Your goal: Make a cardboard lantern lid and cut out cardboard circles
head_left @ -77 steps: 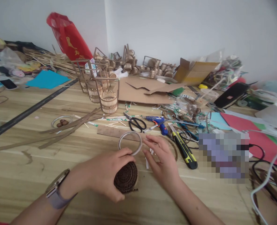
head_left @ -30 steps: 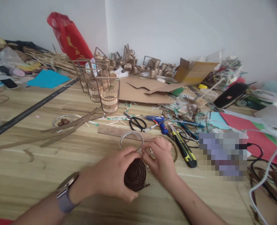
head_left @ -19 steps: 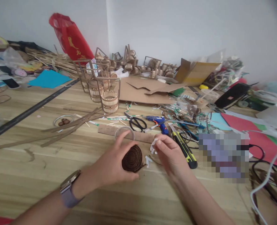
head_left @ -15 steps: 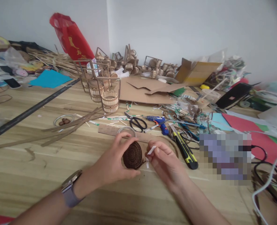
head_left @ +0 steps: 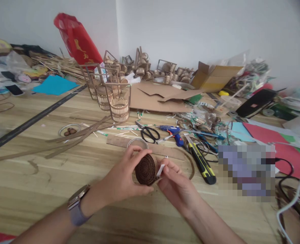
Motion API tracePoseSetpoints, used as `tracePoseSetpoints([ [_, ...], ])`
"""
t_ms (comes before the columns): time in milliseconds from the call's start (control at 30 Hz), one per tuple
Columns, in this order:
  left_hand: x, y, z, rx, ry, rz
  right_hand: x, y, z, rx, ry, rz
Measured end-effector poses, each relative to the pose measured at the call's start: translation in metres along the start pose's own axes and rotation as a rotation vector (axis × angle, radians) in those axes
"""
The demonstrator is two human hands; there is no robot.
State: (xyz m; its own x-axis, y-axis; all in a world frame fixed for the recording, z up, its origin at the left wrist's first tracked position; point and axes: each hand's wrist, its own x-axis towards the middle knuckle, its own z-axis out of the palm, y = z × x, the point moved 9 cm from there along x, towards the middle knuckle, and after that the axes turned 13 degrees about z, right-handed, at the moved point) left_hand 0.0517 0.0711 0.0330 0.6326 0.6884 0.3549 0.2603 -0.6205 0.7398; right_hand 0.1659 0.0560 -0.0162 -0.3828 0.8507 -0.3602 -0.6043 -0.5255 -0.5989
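Note:
Between the thumb and fingers of my left hand [head_left: 126, 174] is a tightly wound brown coil of corrugated cardboard [head_left: 145, 170], its spiral face toward me. My right hand [head_left: 176, 181], close on the coil's right side, pinches a small white paper strip [head_left: 160, 170]. The strip's lower end reaches the coil's right edge, where a loose brown end sticks out; whether they touch I cannot tell. Just behind the coil lies a clear ring of tape [head_left: 137, 143] on a flat cardboard strip [head_left: 114, 141].
Scissors [head_left: 150, 134], a blue glue gun [head_left: 174, 133] and a yellow-black utility knife [head_left: 203, 166] lie beyond my hands. Small slatted buckets [head_left: 119, 110] stand farther back by cardboard sheets [head_left: 155, 100]. Brown strips [head_left: 81, 135] and a dish of brown balls [head_left: 70, 131] are at left.
My right hand has brought the white strip down and left against the coil's side. The left hand still holds the coil, shifted slightly right.

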Motion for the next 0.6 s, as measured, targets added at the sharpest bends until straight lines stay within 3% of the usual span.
tracePoseSetpoints([
  [600, -0.0019, 0.0026, 0.0034, -0.031, 0.004, 0.047, 0.0004, 0.001, 0.0046, -0.021, -0.035, -0.001],
])
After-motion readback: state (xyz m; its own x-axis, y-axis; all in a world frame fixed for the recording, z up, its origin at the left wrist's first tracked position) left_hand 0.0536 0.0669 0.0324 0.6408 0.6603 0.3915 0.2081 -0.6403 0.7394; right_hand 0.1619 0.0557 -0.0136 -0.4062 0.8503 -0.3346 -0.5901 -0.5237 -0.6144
